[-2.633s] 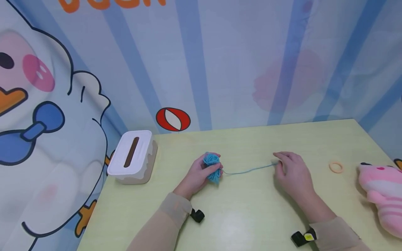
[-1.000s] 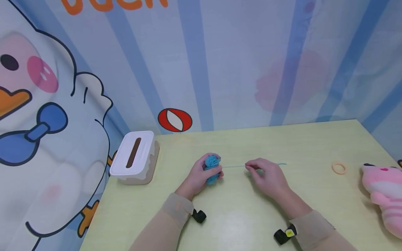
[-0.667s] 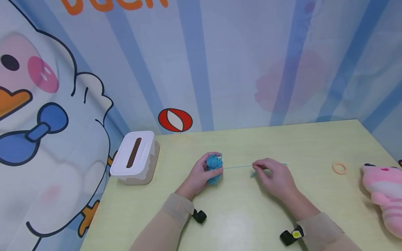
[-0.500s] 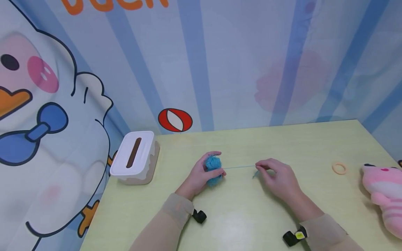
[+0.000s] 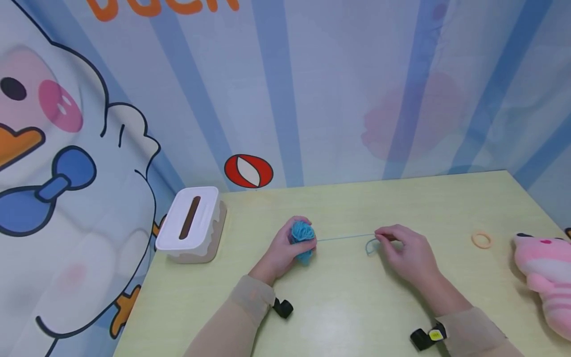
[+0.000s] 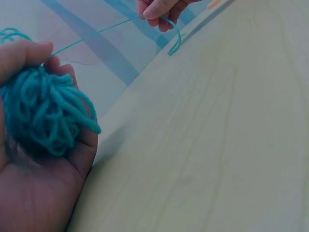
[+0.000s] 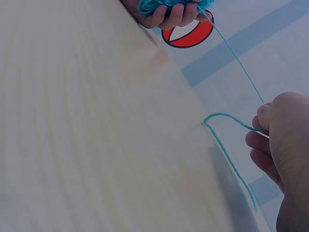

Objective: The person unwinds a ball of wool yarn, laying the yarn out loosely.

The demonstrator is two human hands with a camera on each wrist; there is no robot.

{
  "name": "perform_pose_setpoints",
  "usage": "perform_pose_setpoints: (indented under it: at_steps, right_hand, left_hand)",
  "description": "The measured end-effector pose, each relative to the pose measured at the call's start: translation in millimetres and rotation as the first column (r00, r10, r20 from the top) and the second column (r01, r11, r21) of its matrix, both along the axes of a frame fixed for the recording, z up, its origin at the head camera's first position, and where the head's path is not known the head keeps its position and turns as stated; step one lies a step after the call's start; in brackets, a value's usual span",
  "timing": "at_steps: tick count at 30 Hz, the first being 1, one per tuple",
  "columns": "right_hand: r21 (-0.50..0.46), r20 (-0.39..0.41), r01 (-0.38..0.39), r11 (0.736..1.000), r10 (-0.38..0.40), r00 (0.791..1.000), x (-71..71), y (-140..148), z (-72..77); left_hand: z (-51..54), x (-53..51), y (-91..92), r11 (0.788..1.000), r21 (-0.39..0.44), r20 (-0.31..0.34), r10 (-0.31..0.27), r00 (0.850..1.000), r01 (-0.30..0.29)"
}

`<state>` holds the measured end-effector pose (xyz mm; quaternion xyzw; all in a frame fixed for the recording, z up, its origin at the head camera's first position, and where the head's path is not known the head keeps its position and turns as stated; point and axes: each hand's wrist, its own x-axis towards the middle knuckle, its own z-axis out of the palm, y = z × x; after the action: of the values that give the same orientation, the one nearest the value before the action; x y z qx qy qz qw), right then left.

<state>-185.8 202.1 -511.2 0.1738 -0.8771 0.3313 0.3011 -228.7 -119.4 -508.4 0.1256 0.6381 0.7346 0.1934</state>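
Note:
My left hand [image 5: 282,252] grips a blue yarn bundle [image 5: 303,232], the thumb across its front. In the left wrist view the bundle [image 6: 46,111] lies in the palm with loops spread loosely. My right hand [image 5: 412,253], to its right, pinches a yarn strand [image 5: 345,238] between thumb and fingertips. The strand runs straight and taut from the bundle to that pinch. A loose tail [image 7: 229,159] hangs from the right hand [image 7: 289,140] in the right wrist view, bent partway along. Both hands are above the table.
A white tissue box [image 5: 189,223] with a slotted lid stands at the table's back left. On the right lie a pale orange ring [image 5: 482,240] and, at the table's [image 5: 357,203] right side, a pink plush toy [image 5: 544,277]. A printed curtain [image 5: 330,99] hangs behind.
Since one second ago my right hand has moved rightward along with the strand, which spans a longer gap. The loose tail now curls below its fingertips. My left hand has stayed nearly in place.

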Motion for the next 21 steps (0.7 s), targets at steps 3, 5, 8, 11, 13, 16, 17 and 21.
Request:
perform_pose_setpoints:
  at_steps: [3,5,8,11,13,16,17,21]
  right_hand:
    - [-0.013,0.002,0.01,1.0,-0.01,1.0,-0.4,5,-0.4]
    - [-0.017,0.011,0.025,1.0,-0.024,1.0,-0.6,9,-0.6]
    - [-0.023,0.03,0.056,0.998,-0.055,0.998,-0.5,14,-0.5]
    - [-0.037,0.043,0.091,0.995,-0.09,0.995,-0.8,19,-0.5]
    - [-0.047,0.058,0.115,0.992,-0.113,0.992,-1.0,22,-0.1]
    - [-0.056,0.092,0.151,0.987,-0.146,0.985,-0.6,26,0.2]
    - [-0.059,0.101,0.162,0.985,-0.155,0.983,-0.5,28,0.2]
    - [-0.065,0.123,0.2,0.978,-0.191,0.974,-0.1,33,0.4]
  left_hand:
    - [0.3,-0.1,-0.8,1.0,0.01,0.018,-0.009,1.0,0.009]
    - [-0.1,0.0,-1.2,1.0,0.025,0.037,-0.011,0.999,0.01]
    - [-0.8,0.1,-1.2,0.999,0.033,0.04,0.003,0.999,-0.004]
    - [-0.5,-0.2,-0.9,1.0,0.021,0.038,0.018,0.999,-0.018]
    - [-0.2,-0.8,-0.6,1.0,0.016,0.036,0.026,0.999,-0.026]
    - [1.0,-1.1,-0.9,1.0,0.016,0.05,0.023,0.998,-0.024]
    - [1.1,-1.3,-1.0,1.0,0.02,0.055,0.019,0.998,-0.02]
    - [1.2,-1.1,-1.4,0.999,0.041,0.064,-0.01,0.998,0.007]
